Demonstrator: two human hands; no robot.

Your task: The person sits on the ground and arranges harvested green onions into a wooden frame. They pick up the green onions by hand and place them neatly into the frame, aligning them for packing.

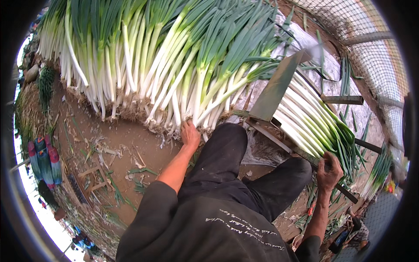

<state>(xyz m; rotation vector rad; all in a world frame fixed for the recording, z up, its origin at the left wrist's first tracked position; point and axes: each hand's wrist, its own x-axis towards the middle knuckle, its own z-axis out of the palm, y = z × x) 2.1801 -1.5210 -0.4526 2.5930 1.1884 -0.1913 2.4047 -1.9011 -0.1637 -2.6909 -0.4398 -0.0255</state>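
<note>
A large pile of long green onions [157, 65], white stalks towards me and green leaves away, lies in front of me. At its near edge my left hand [191, 133] has its fingers closed around the root end of one stalk. To the right, a row of cleaner green onions [302, 114] rests side by side on a metal frame [271, 139] with an upright plate [276, 86] at the root end. My right hand [329, 172] is at the near side of this row, fingers bent, by the start of the leaves. Whether it pinches anything is hidden.
Plastic sheeting [262, 154] lies under the frame. Leaf scraps and a wooden frame [95, 178] litter the soil [131, 131] at left. Wrapped bundles [44, 160] stand farther left. Netting [366, 42] curves along the right. Another person [356, 232] is at lower right.
</note>
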